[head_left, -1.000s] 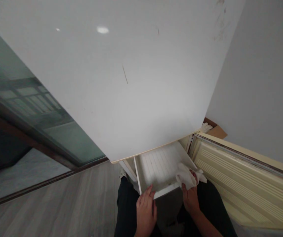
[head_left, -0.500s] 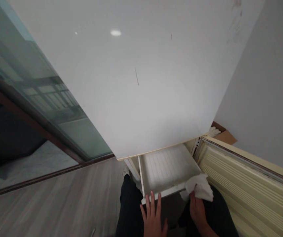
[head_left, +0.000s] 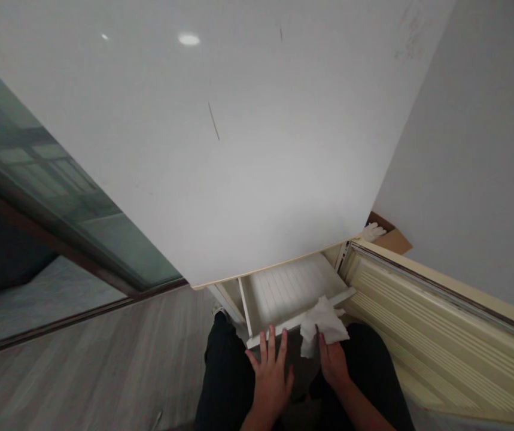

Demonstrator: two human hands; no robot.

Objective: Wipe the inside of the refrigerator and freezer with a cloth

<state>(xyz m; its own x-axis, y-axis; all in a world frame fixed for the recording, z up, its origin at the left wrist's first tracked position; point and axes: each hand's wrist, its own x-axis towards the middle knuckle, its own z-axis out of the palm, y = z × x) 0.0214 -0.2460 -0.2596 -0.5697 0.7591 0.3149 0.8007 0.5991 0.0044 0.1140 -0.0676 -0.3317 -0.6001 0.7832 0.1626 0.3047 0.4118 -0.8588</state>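
Note:
A white drawer (head_left: 283, 293) with a ribbed bottom juts out beneath a large white panel. My left hand (head_left: 269, 374) has its fingers spread, the tips against the left part of the drawer's front edge. In my right hand (head_left: 334, 362) is a crumpled white cloth or paper towel (head_left: 326, 323), pinched between the fingers. It lies over the right part of the drawer front, and part of my fingers is hidden behind it.
An open cream door (head_left: 440, 335) with a ribbed inner face stands at the right. Behind it sits a cardboard box (head_left: 394, 239) with white gloves (head_left: 373, 231). Grey wood flooring (head_left: 104, 383) and a dark-framed glass door (head_left: 122, 245) are at the left.
The cloth in my right hand has moved left along the drawer front, away from its right corner. My left hand stays at the front edge. The camera view has shifted.

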